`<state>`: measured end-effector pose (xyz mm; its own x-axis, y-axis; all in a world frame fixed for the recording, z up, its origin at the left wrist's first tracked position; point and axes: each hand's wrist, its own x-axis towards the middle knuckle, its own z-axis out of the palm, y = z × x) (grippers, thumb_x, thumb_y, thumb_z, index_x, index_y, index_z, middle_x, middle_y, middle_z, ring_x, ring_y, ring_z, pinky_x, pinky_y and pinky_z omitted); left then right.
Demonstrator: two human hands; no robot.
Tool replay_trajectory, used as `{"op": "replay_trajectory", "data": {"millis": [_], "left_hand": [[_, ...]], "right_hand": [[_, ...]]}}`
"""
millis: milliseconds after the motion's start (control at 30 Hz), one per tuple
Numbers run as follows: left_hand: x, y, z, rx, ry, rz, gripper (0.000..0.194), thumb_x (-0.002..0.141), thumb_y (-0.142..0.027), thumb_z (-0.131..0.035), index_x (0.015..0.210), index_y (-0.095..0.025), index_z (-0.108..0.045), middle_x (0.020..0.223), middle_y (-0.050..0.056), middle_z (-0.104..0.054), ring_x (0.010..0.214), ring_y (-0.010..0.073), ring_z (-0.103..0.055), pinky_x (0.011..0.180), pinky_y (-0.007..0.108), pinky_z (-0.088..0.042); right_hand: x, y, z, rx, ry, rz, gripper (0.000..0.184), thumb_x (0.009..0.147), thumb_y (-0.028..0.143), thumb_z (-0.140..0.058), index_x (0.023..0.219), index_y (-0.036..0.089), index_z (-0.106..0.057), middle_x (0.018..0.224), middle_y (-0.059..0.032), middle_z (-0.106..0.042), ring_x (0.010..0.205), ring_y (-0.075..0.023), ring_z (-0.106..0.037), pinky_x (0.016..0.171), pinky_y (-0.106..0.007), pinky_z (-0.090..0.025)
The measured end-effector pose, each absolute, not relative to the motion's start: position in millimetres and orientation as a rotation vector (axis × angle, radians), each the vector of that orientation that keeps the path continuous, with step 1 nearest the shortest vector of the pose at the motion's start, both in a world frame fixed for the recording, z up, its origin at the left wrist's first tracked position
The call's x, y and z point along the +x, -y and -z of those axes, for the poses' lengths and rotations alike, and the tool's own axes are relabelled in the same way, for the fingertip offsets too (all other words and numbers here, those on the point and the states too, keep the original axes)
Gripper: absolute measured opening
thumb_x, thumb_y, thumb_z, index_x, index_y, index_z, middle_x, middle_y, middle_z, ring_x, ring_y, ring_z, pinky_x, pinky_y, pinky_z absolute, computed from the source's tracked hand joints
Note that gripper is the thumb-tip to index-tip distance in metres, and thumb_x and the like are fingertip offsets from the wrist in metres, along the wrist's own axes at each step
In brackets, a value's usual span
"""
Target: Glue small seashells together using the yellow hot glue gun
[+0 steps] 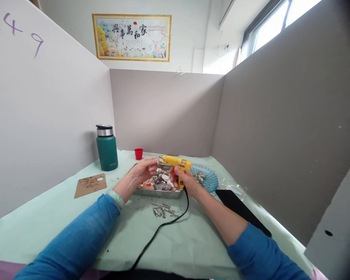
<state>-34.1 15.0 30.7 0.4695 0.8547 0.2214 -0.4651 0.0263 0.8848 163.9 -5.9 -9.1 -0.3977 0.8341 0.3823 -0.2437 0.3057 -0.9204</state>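
My right hand is wrapped round the handle of a yellow hot glue gun, its nozzle pointing left. My left hand pinches a small pale piece right at the nozzle; its kind is too small to make out. Below both hands lies a metal tray with shells and small ornaments in it. Several small metal clips, or pieces like them, lie in a loose pile in front of the tray. The gun's black cord runs down toward me.
A blue scalloped plate with small shells stands right of the tray. Beyond are a red cup and a green bottle. A stained cardboard piece lies left, a black strip right. Grey partitions enclose the table.
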Motion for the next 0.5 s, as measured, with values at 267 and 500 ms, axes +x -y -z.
{"op": "replay_trajectory", "data": {"millis": [267, 500], "left_hand": [[-33.2, -15.1, -30.7, 1.114, -0.452, -1.087, 0.012, 0.071, -0.017, -0.07, 0.07, -0.009, -0.061, 0.056, -0.004, -0.043, 0.041, 0.0006, -0.03, 0.037, 0.015, -0.026], [-30.9, -9.3, -34.7, 1.087, -0.475, -1.1, 0.011, 0.072, -0.016, -0.068, 0.069, -0.009, -0.06, 0.055, -0.005, -0.043, 0.041, 0.0005, -0.03, 0.038, 0.015, -0.027]], "right_hand": [[163.9, 6.8, 10.1, -0.515, 1.53, -1.271, 0.036, 0.079, 0.053, -0.055, 0.086, 0.018, -0.057, 0.062, 0.002, -0.058, 0.042, -0.0071, -0.047, 0.04, -0.02, -0.036], [164.6, 6.9, 9.2, -0.484, 1.586, -1.305, 0.034, 0.081, 0.051, -0.054, 0.087, 0.018, -0.056, 0.061, 0.0016, -0.058, 0.042, -0.0076, -0.048, 0.04, -0.02, -0.036]]}}
